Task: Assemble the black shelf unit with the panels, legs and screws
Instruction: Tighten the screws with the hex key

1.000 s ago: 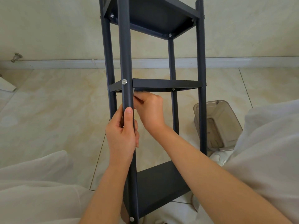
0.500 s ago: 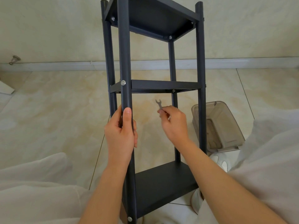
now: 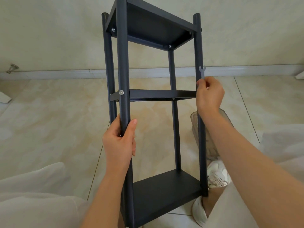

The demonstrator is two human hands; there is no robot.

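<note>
My right hand [image 3: 209, 94] has carried the small flat wrench [image 3: 202, 72] out from under the middle panel [image 3: 162, 94] to the right front leg [image 3: 199, 145]. It now pinches the wrench's lower end between thumb and curled fingers, with the forked head pointing up just beside that leg. Nearest me, my knees in pale, soft trousers [image 3: 32, 195] flank the black shelf unit [image 3: 171, 71], which stands on the glossy marbled tile floor [image 3: 49, 120]. Its matte bottom panel [image 3: 164, 191] lies flat between the round tubular legs, and a white sneaker [image 3: 217, 176] sits just beside its right corner. My left hand [image 3: 119, 142] is wrapped around the left front leg [image 3: 122, 63], thumb on the right side and fingers curled around the left, below the middle panel. A silver screw [image 3: 121, 92] sits in that leg where the thin middle panel meets it. Behind the right front leg a clear plastic bin [image 3: 194, 117] with rounded corners is partly hidden by my forearm. Higher up, the top panel [image 3: 153, 28] shows its underside and raised rim, with screw heads at the corners. Beyond that a pale baseboard [image 3: 65, 74] runs along the wall, and a metal door stop [image 3: 12, 68] sticks out at the far left.
</note>
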